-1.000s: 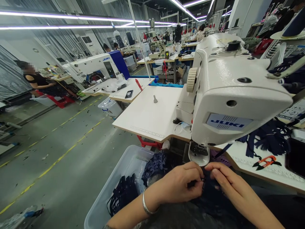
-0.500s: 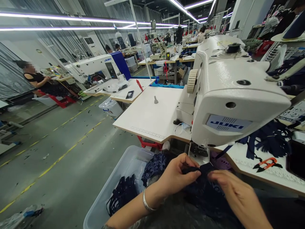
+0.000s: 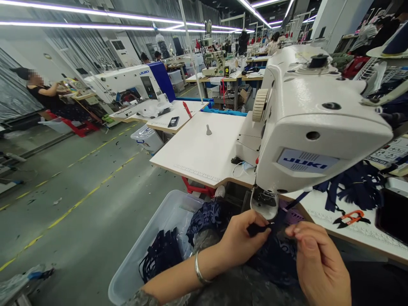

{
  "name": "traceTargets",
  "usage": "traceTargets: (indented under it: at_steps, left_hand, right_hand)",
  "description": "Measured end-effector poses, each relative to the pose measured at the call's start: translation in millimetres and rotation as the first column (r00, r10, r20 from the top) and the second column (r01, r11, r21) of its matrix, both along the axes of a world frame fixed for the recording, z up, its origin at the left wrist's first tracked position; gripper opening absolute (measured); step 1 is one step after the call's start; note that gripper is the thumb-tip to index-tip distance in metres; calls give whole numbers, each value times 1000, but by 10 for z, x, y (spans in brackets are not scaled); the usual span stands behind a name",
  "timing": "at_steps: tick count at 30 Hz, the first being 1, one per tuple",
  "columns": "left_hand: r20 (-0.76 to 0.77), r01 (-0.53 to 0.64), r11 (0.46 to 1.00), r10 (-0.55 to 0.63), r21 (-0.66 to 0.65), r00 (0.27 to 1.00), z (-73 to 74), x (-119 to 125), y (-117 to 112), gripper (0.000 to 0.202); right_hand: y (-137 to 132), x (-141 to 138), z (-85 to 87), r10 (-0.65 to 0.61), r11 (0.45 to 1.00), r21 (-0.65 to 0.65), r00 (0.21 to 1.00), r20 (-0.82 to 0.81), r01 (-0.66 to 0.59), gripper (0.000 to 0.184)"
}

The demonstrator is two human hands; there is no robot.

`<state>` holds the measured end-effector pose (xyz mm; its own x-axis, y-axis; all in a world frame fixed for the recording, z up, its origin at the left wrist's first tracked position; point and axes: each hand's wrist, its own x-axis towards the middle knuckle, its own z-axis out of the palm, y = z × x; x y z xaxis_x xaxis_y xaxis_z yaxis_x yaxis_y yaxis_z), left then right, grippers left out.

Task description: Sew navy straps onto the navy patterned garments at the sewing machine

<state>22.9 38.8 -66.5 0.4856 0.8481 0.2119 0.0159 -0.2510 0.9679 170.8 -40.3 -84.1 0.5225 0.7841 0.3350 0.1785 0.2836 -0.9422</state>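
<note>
Step in hand, as judged: navy fabric [image 3: 282,250] was being handled at its edge, just in front of the stitching end [image 3: 264,208] of the sewing machine [image 3: 302,163]. The left hand [image 3: 244,238] had thumb and index finger pinched together on the edge. The right hand [image 3: 320,259] was apart from it on the other side, fingers curled towards the thumb; could not tell whether they gripped a bit of fabric or thread.

Next move, in my judgement, called for a steady left pinch, the edge kept flat, and right fingertips clear of the needle area.

Position: fabric lay between the hands and below them, over the lap; its upper edge ran into the left fingers. Contact with the machine could not be made out. A dark strip [image 3: 296,202] slanted down from the table [image 3: 318,209] behind the right fingers. Orange-handled snips [image 3: 352,219] lay on that table, untouched.
</note>
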Motion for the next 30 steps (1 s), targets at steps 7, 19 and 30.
traceTargets:
  at_steps: [7,19,30]
  left_hand:
    - [257,238,900,-148,-366,955,169,0,-19,19]
    - [-19,31,999,-31,-13,999,79,24,-20,22]
    - [-1,125,912,-135,392,991,26,-40,-24,24]
  right_hand:
    - [43,26,-149,216,935,-295,976,34,-197,31]
    - [133,-41,-141,149,971,-163,976,-161,-175,14]
    - [51,-71,-79,94,986,126,984,150,-113,19]
